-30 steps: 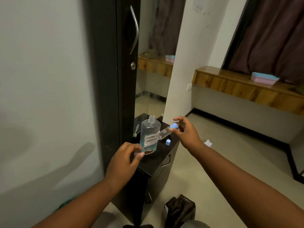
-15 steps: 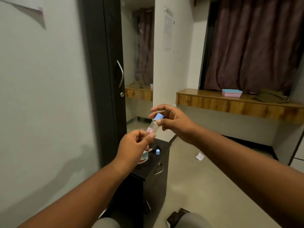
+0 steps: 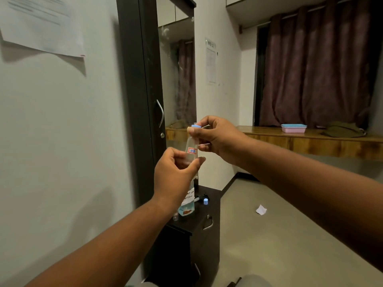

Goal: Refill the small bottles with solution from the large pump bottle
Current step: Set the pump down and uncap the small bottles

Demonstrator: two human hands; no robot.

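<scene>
A person lifts a small bottle (image 3: 191,151) to chest height in front of a mirrored wardrobe (image 3: 143,100), having raised it in the past second from beside the large bottle (image 3: 187,204) on the dark cabinet's surface (image 3: 211,195). The left hand (image 3: 176,172), which a second ago rested low by the large bottle, now pinches the small bottle's lower body between thumb and curled fingers. The right hand (image 3: 217,137) has its thumb and forefinger closed round the blue cap (image 3: 196,126) at the top. The bottle, marked with a red-boxed label, stands nearly upright and looks clear; how full it is cannot be told. The paired grip suggests the cap is being twisted, though whether on or off cannot be read from this view. The large bottle stays below on the surface, partly hidden by the left wrist, its hand-lettered label showing. A second blue cap (image 3: 205,201) sits just beside it, hinting that another small bottle is open or awaiting its turn.
</scene>
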